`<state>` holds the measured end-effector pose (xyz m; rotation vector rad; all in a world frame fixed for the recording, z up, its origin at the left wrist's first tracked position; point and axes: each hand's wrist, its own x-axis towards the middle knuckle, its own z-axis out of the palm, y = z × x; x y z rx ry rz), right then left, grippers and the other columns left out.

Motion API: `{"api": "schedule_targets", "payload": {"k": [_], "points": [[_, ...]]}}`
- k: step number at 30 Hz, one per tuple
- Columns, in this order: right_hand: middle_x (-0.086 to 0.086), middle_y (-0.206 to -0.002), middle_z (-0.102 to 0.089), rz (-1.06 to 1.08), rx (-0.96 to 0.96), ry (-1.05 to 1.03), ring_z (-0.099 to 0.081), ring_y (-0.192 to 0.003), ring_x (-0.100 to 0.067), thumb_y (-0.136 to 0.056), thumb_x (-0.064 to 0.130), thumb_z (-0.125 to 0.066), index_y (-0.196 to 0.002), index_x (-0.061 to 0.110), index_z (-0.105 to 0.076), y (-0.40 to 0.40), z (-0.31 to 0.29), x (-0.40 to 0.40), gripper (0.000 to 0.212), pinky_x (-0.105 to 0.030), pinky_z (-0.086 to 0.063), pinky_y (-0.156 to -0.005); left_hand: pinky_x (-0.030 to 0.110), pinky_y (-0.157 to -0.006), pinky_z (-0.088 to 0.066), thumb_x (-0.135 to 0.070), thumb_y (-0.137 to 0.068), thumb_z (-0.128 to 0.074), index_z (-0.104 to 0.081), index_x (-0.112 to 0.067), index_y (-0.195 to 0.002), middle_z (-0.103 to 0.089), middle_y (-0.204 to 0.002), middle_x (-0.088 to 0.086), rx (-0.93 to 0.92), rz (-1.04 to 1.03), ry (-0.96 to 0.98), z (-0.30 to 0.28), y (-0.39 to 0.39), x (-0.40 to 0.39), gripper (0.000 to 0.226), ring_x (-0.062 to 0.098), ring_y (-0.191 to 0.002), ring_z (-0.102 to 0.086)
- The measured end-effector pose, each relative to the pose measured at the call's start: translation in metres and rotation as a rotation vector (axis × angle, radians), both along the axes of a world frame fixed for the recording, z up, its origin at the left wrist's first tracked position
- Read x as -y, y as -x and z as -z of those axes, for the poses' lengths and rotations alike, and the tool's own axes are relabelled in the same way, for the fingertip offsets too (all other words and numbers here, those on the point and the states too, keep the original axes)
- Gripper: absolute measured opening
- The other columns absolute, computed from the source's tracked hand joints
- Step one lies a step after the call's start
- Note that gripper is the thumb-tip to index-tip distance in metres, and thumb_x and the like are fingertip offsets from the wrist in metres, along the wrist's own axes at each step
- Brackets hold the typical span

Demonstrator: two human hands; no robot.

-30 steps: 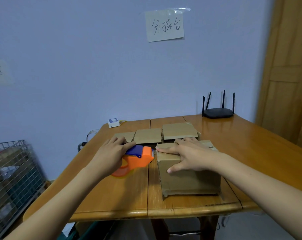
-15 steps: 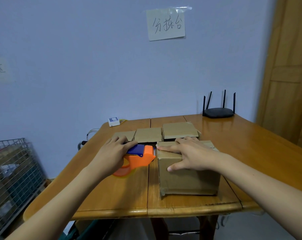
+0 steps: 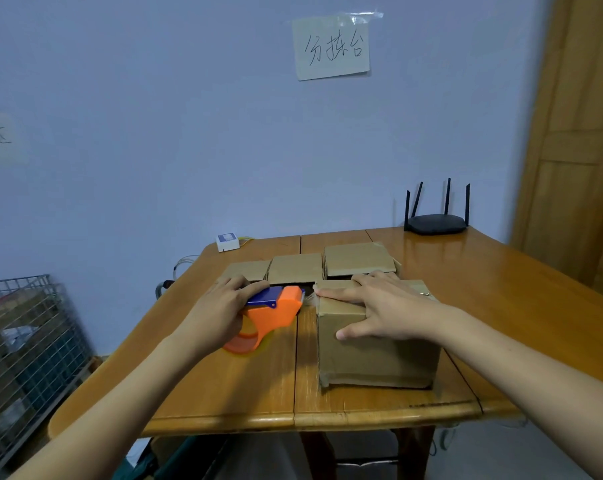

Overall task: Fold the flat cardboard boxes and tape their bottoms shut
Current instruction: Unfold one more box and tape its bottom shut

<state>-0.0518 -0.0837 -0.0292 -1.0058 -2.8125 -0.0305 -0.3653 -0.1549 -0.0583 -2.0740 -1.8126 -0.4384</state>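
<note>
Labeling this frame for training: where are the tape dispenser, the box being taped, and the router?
tape dispenser (image 3: 276, 315), head view, orange body
box (image 3: 376, 362), head view, front face
router (image 3: 435, 224), head view, black casing

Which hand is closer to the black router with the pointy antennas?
The right hand. It presses flat on the cardboard box, on the router's side of the table. The left hand grips the orange tape dispenser farther left.

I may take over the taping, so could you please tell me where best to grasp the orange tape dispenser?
Grasp the tape dispenser by its curved orange handle loop, coming from its left, as the left hand does. Its blue-topped cutter end points right at the box.
</note>
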Motion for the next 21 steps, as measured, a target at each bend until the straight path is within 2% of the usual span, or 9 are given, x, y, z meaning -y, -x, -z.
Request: {"api": "schedule_targets", "payload": {"k": [3,8,12,15,17,19,21], "points": [[-0.010,-0.145,-0.046,0.011,-0.011,0.005,-0.036,-0.136,-0.030,-0.083,0.077,-0.049,-0.146,0.067,-0.009,-0.004,-0.006,0.000,0.074,-0.042,-0.028,-0.107,0.025,-0.079,-0.037,-0.010,-0.091,-0.056,-0.035,-0.035,-0.150,-0.053,-0.122,-0.006,0.045,0.000,-0.010,0.003,0.002,-0.002,0.067,0.015,-0.106,-0.044],[-0.010,-0.141,-0.049,0.015,-0.007,-0.008,-0.039,-0.132,-0.030,-0.084,0.076,-0.049,-0.147,0.065,-0.010,-0.008,-0.008,-0.002,0.075,-0.041,-0.030,-0.104,0.025,-0.077,-0.037,-0.006,-0.090,-0.057,-0.042,-0.030,-0.147,-0.053,-0.115,-0.005,0.129,0.049,-0.027,0.004,0.004,-0.001,0.064,0.011,-0.099,-0.042],[-0.009,-0.141,-0.049,0.016,-0.012,0.011,-0.039,-0.133,-0.030,-0.084,0.077,-0.049,-0.146,0.066,-0.009,-0.009,-0.007,-0.006,0.075,-0.042,-0.030,-0.105,0.026,-0.080,-0.041,-0.014,-0.090,-0.062,-0.041,-0.029,-0.148,-0.053,-0.121,-0.005,0.161,0.045,-0.005,0.010,0.009,-0.003,0.063,0.015,-0.107,-0.048],[-0.009,-0.140,-0.050,0.015,-0.015,0.026,-0.039,-0.134,-0.030,-0.084,0.077,-0.049,-0.146,0.067,-0.009,-0.013,-0.006,-0.008,0.075,-0.042,-0.029,-0.105,0.030,-0.085,-0.048,-0.012,-0.090,-0.061,-0.042,-0.029,-0.148,-0.053,-0.124,-0.006,0.226,0.034,0.028,0.017,0.017,-0.002,0.063,0.016,-0.111,-0.050],[-0.007,-0.137,-0.052,0.032,-0.014,0.032,-0.041,-0.132,-0.028,-0.083,0.077,-0.049,-0.145,0.068,-0.008,-0.017,-0.006,-0.011,0.075,-0.042,-0.031,-0.104,0.028,-0.083,-0.047,-0.012,-0.089,-0.062,-0.042,-0.028,-0.148,-0.052,-0.123,-0.005,0.196,-0.018,0.032,0.021,0.027,0.000,0.064,0.016,-0.109,-0.050],[-0.006,-0.133,-0.053,0.038,-0.006,0.050,-0.042,-0.128,-0.027,-0.083,0.078,-0.048,-0.145,0.069,-0.007,-0.020,-0.005,-0.013,0.075,-0.041,-0.032,-0.103,0.026,-0.079,-0.042,-0.011,-0.086,-0.064,-0.043,-0.029,-0.147,-0.053,-0.117,-0.005,0.091,-0.055,0.035,0.022,0.031,0.003,0.067,0.017,-0.104,-0.050],[0.001,-0.122,-0.055,0.015,-0.048,0.064,-0.046,-0.120,-0.024,-0.083,0.078,-0.048,-0.144,0.070,-0.008,-0.015,-0.006,-0.012,0.073,-0.039,-0.034,-0.098,0.027,-0.079,-0.040,-0.015,-0.085,-0.067,-0.044,-0.032,-0.146,-0.054,-0.116,-0.004,-0.009,-0.036,0.057,0.022,0.022,0.004,0.067,0.017,-0.104,-0.050]]}}
